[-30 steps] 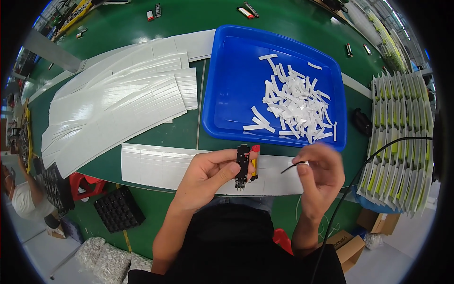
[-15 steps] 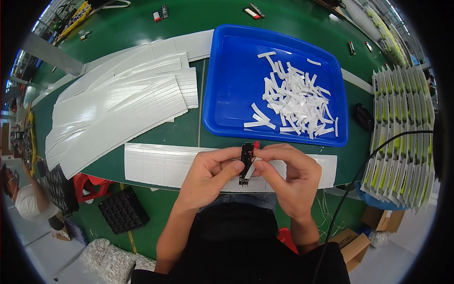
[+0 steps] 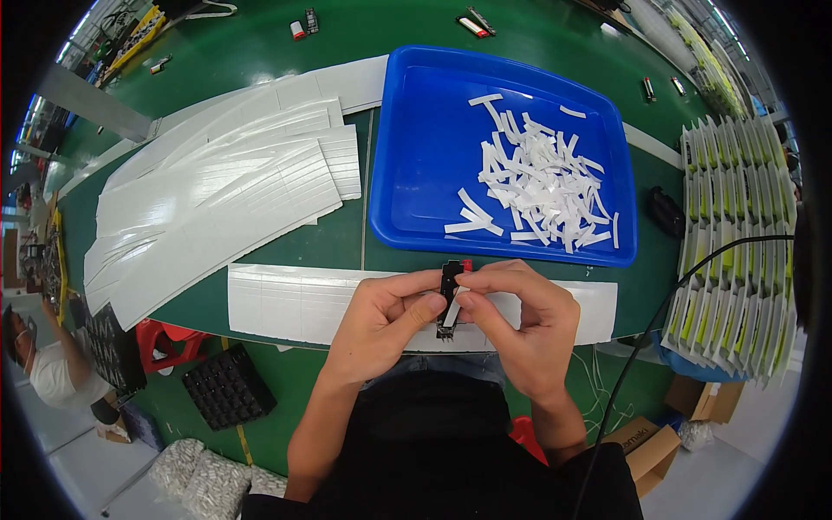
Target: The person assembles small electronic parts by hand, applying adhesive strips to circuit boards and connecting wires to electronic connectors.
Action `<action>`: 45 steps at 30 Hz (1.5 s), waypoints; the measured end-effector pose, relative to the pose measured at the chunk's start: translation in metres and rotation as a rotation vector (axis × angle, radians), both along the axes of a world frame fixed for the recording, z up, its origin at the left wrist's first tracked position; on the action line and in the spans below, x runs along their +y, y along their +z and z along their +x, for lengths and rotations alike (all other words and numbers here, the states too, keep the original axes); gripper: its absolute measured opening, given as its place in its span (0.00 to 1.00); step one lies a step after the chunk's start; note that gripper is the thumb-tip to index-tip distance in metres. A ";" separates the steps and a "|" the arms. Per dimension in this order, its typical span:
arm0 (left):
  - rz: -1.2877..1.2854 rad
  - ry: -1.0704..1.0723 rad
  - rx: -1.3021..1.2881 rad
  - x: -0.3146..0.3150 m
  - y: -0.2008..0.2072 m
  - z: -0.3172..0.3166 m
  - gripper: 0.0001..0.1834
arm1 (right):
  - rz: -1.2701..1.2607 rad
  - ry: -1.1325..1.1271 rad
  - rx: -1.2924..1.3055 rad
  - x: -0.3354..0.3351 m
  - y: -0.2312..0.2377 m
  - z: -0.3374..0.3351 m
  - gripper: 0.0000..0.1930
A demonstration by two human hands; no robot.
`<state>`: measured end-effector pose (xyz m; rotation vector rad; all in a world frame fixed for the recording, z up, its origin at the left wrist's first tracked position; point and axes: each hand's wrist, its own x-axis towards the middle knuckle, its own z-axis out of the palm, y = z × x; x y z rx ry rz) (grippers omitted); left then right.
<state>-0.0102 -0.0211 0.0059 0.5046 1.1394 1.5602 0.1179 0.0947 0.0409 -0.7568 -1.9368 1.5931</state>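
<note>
My left hand (image 3: 386, 325) pinches a narrow black circuit board (image 3: 449, 282) upright between thumb and fingers, its metal pins pointing down toward me. A red piece (image 3: 467, 264) shows at the board's upper right; how it is joined is hidden. Thumb and forefinger of my right hand (image 3: 537, 325) close on a small white strip (image 3: 454, 311) along the board's right side. Whether the strip is stuck to it I cannot tell. Below both hands lies a long white scored sheet (image 3: 290, 299) at the table's near edge.
Beyond my hands stands a blue tray (image 3: 425, 173) with a heap of white strips (image 3: 542, 173). White scored sheets (image 3: 217, 208) are piled at left. A black cable (image 3: 641, 338) hangs at right, near racked white-and-green packets (image 3: 737, 251). Another person (image 3: 61, 364) is at far left.
My right hand has shifted slightly left, closer to the board, and covers more of the red piece. On the far green surface the small boards and red-white pieces have moved a little to the right.
</note>
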 end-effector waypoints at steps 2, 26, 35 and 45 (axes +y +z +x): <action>0.035 -0.038 -0.043 -0.002 -0.001 -0.002 0.17 | -0.019 0.001 0.012 -0.001 -0.001 0.000 0.11; 0.033 -0.200 -0.093 -0.003 0.011 -0.007 0.24 | 0.265 0.048 0.024 0.002 -0.002 0.004 0.10; 0.038 -0.218 -0.087 -0.007 0.009 -0.006 0.21 | 0.211 0.013 -0.019 0.003 0.004 0.004 0.11; 0.003 -0.192 -0.047 -0.006 0.010 0.000 0.19 | 0.036 0.051 -0.009 0.001 -0.004 0.005 0.07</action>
